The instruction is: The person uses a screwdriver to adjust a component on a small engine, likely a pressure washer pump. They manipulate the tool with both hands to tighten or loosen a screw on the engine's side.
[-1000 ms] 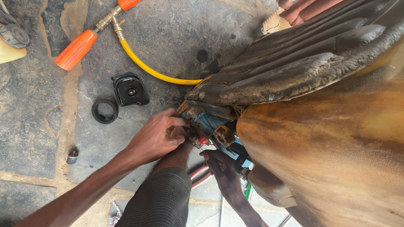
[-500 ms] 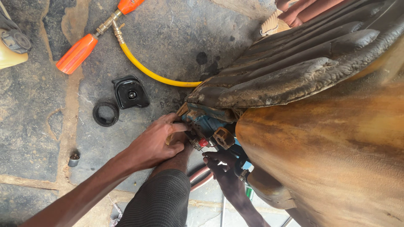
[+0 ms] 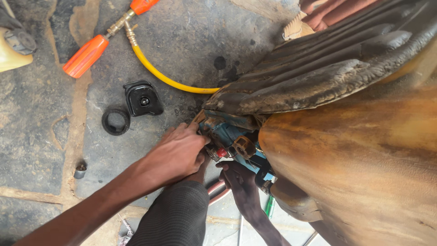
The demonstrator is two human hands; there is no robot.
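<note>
Both hands are pressed against the blue metal mechanism (image 3: 230,136) under the dirty ribbed seat (image 3: 327,68). The left hand (image 3: 175,152) has slid nearer, fingers curled onto it; the right hand (image 3: 239,177) has risen beneath, its grip unclear.

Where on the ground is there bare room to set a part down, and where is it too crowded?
Bare stone floor lies left of the black rubber ring, and more above the yellow hose. It is crowded where the left hand and right hand meet at the blue mechanism under the rusty panel.
</note>
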